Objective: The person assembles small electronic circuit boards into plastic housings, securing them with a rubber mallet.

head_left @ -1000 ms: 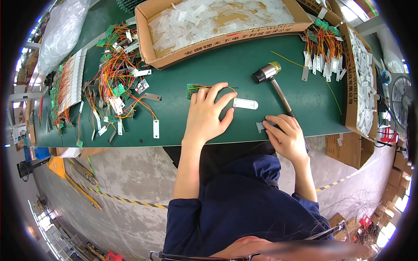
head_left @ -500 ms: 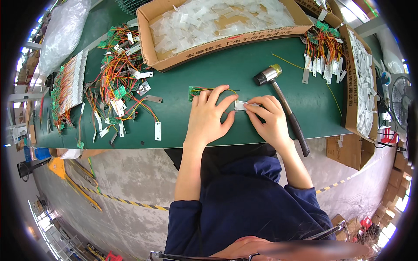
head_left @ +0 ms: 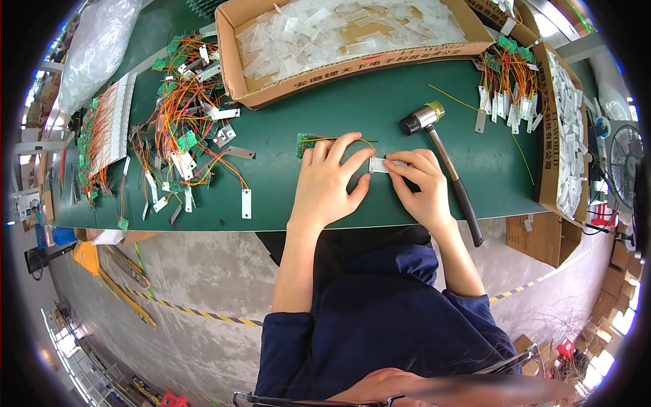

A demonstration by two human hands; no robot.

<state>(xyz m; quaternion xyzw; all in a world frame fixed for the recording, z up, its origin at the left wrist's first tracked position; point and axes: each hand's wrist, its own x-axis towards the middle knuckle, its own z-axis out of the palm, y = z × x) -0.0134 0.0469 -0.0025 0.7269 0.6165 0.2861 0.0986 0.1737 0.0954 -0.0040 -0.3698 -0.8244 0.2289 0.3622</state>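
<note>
On the left of the worktop (head_left: pixel 271 197), wired boards (head_left: pixel 186 141) lie heaped; bare surface separates them from you. Next, a green circuit board (head_left: pixel 302 144), partly covered by your left hand (head_left: pixel 327 176), thumb and forefinger parted. Back from the front edge, your right hand (head_left: pixel 422 180) pinches a pale strip (head_left: pixel 378 165). Just right, a hammer (head_left: pixel 441 149) limits clearance, handle crossing that edge.

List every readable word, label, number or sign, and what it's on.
Print located, wording not copied:
Large box: dark line across its front wall.
Right-hand box: dark print on its side wall.
Top-right box: dark print, partly visible.
Lower box: marks too small to read.
</note>
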